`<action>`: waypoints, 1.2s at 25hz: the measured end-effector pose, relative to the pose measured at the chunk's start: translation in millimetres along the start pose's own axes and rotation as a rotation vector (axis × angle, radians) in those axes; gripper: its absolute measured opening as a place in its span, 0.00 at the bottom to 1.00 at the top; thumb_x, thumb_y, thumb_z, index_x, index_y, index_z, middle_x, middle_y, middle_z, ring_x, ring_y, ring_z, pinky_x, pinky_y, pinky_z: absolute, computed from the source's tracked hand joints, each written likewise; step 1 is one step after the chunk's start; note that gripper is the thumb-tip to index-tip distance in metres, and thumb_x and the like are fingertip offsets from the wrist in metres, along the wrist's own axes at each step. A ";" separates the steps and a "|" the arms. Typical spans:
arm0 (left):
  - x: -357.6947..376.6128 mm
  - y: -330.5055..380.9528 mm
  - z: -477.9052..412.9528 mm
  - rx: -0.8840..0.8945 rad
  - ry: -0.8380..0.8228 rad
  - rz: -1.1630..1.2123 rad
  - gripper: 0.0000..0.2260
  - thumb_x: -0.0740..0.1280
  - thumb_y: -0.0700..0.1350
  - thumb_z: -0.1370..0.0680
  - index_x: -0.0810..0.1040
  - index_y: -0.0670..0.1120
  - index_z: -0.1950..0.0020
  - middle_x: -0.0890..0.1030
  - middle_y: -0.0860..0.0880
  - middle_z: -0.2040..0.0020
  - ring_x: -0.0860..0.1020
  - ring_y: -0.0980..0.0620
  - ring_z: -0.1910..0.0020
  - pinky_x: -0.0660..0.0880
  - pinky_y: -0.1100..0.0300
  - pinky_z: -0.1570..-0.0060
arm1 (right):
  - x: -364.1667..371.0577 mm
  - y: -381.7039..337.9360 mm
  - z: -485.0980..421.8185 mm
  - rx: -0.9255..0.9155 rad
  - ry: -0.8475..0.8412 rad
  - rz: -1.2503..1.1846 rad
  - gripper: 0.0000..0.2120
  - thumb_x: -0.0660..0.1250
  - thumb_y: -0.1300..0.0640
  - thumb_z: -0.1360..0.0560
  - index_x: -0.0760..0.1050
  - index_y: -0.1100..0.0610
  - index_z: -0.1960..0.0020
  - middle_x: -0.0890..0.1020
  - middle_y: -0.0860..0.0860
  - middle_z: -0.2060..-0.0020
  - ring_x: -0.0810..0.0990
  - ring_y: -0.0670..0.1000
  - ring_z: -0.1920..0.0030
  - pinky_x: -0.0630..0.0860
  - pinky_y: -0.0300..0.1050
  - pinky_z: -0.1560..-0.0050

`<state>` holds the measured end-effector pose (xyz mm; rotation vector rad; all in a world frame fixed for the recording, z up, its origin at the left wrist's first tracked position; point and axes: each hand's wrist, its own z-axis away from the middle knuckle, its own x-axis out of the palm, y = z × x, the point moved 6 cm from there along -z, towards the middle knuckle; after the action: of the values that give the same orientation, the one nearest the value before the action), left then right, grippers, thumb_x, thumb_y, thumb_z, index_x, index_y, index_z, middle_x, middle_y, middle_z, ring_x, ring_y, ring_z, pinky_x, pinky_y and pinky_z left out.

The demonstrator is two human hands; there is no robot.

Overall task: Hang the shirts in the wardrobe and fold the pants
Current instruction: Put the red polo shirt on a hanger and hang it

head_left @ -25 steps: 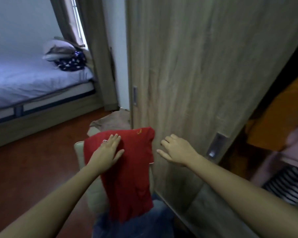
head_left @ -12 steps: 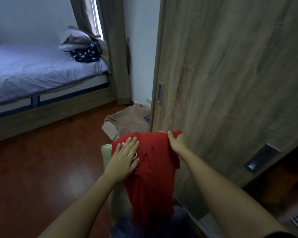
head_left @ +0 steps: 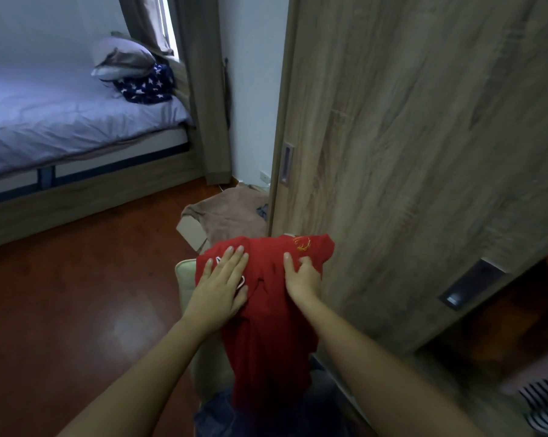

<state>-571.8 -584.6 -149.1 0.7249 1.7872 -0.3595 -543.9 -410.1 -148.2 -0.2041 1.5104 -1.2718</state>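
While my left hand [head_left: 223, 285] lies flat with straight fingers on the left half of the red cotton shirt [head_left: 266, 335], my right hand [head_left: 301, 279] has curled its fingers into the cloth just beside it, bunching a fold near the upper right corner. That shirt is draped over a cream padded edge [head_left: 184, 275], though I cannot tell what piece of furniture it is. Its long axis runs from the top hem, close to the wood-grain sliding wardrobe door [head_left: 408, 152], down toward my body, where it ends over some blue denim fabric [head_left: 222, 414]. What matters next, I think, is that the dark open wardrobe section [head_left: 503, 326] lies to my right, past the door's near edge. My right hand is both the nearer one and the one gripping, so the lift should go up along that axis, then swing rightward. No hanger is in sight.
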 end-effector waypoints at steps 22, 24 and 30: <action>-18.2 -40.0 14.8 -0.127 -0.091 0.175 0.43 0.33 0.72 0.29 0.53 0.45 0.23 0.54 0.47 0.23 0.45 0.55 0.25 0.45 0.54 0.28 | -116.0 -73.6 -8.7 -0.335 0.296 -0.705 0.14 0.58 0.57 0.20 0.73 0.62 0.38 0.79 0.57 0.43 0.75 0.48 0.43 0.69 0.39 0.36; -19.2 -40.4 15.6 -0.127 -0.118 0.223 0.45 0.35 0.74 0.31 0.51 0.46 0.23 0.51 0.48 0.23 0.44 0.55 0.25 0.44 0.55 0.28 | -153.5 -94.7 -7.3 -0.429 0.418 -0.631 0.13 0.56 0.58 0.19 0.73 0.62 0.39 0.78 0.53 0.48 0.74 0.46 0.46 0.68 0.29 0.44; -30.2 -42.4 14.1 -0.157 -0.233 0.421 0.49 0.58 0.69 0.35 0.47 0.44 0.23 0.49 0.47 0.23 0.47 0.51 0.24 0.43 0.58 0.28 | -236.4 -127.7 3.1 -0.624 0.571 -0.540 0.12 0.54 0.61 0.19 0.73 0.63 0.42 0.75 0.47 0.56 0.73 0.37 0.56 0.66 0.24 0.51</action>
<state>-582.3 -634.0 -130.2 0.8851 1.3838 -0.0184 -510.7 -299.7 94.5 -0.7428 2.4456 -1.2851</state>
